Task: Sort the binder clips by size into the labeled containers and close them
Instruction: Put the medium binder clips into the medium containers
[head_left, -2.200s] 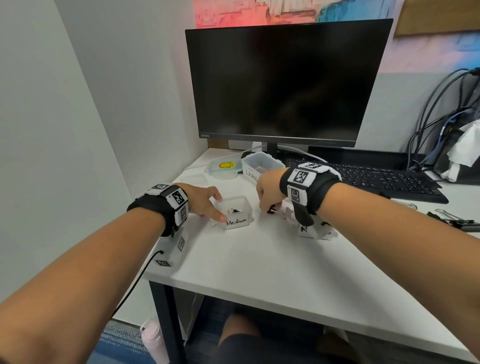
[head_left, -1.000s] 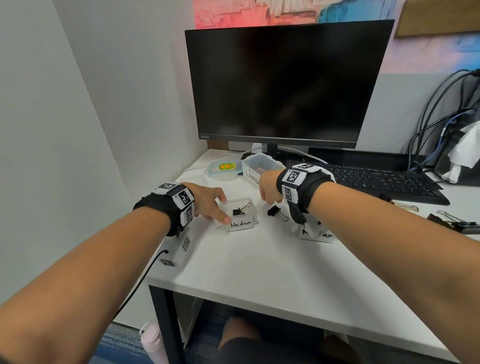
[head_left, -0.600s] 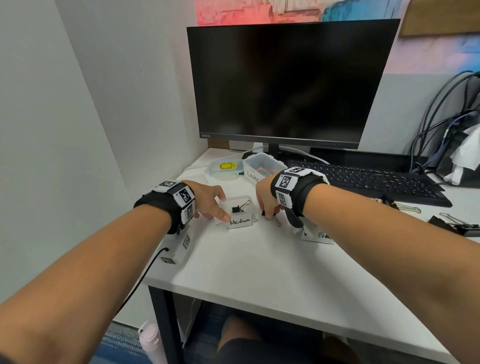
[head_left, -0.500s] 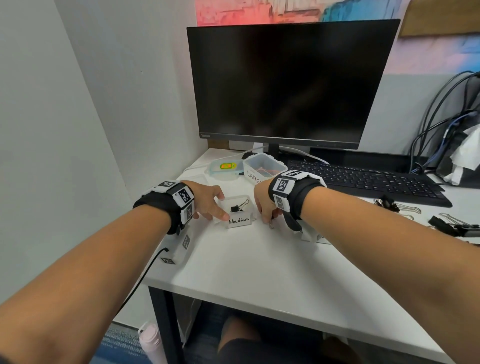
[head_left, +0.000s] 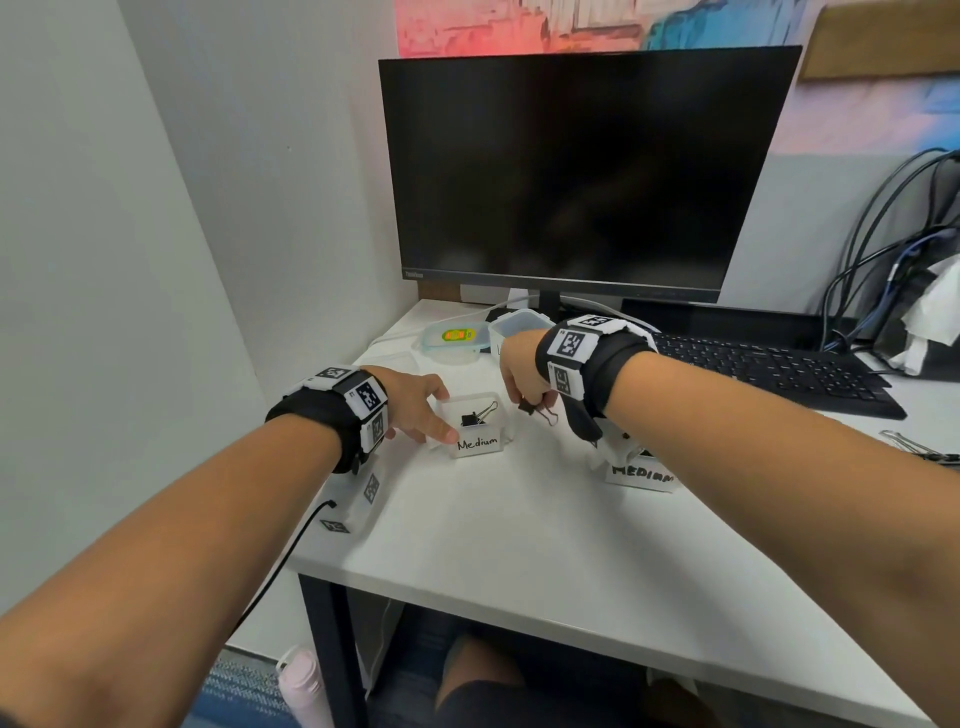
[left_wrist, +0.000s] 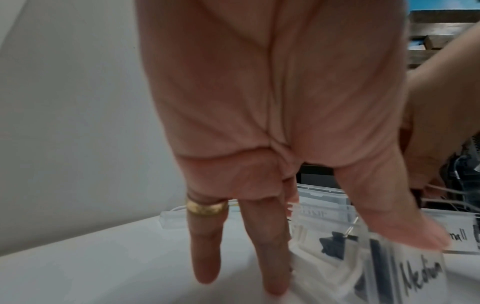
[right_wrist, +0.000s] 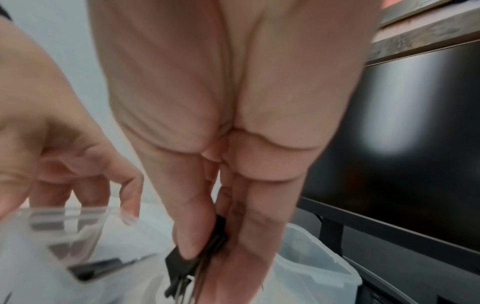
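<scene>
The right hand hangs just right of the "Medium" container, its thumb and fingers pinched together on a black binder clip. In the right wrist view the thumb presses the clip against the fingers, and the wire handles point down toward the table. In the head view the clip's long axis runs from its black body at the upper left to the wire loops at the lower right, and it is held above the table surface, clear of the container's right wall.

The left hand holds the left side of the same container, fingers nearly straight along its far-left wall and thumb on the near rim beside the label. The container is open-topped, clear plastic, with "Medium" handwritten on its near face. One black binder clip lies inside it, wire handles pointing to the far right.

Under the right wrist a card reads "MEDIUM". In the left wrist view another label ends in "mall". Behind the hands stands a larger clear tub, and left of it a lid with a yellow-green sticker. Bare table lies open between the hands and the near edge. The monitor and keyboard fill the far side; more clips lie at the right edge.
</scene>
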